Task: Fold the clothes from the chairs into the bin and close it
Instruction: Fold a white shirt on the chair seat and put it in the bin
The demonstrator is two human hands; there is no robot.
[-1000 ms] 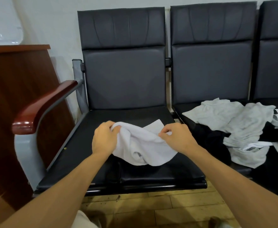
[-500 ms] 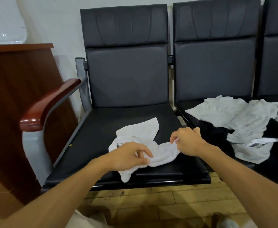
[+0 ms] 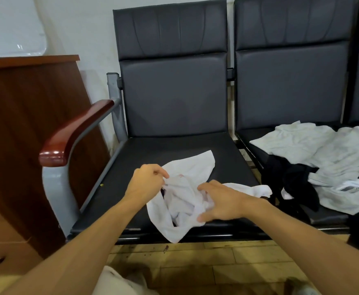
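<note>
One white garment (image 3: pixel 182 202), crumpled on chair seat (image 3: pixel 153 154): left hand (image 3: pixel 147 182) pinches its upper edge; right hand (image 3: pixel 223 202), released, rests flat on it.

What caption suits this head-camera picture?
Left hand pinches, right hand rests on a crumpled white garment on a black chair seat.

Left hand (image 3: pixel 146 184) and right hand (image 3: pixel 223 201) seen bare, forearms uncovered to frame edge; pale off-white cloth garment (image 3: pixel 119 283) glimpsed at bottom edge
</note>
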